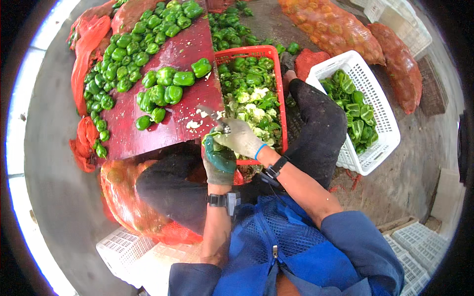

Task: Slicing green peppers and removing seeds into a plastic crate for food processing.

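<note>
My left hand (220, 163), in a grey and green glove, is closed around a green bell pepper (211, 140), mostly hidden by the fingers. My right hand (241, 138), in a pale glove, grips a small knife (209, 112) whose blade points up and left. Both hands meet just over the near left corner of a red crate (283, 111), which holds green pepper pieces and pale pepper cores (257, 111). To the left, several whole green bell peppers (165, 76) lie on a red board (190, 47) with pale scraps near its edge.
A white basket (387, 123) on the right holds cut, hollow green peppers (360, 111). Filled orange mesh sacks (331, 29) lie at the far right. Another full mesh sack (123, 192) sits by my left leg. White crates (123, 249) stand behind me. More peppers (118, 54) are heaped along the board's left side.
</note>
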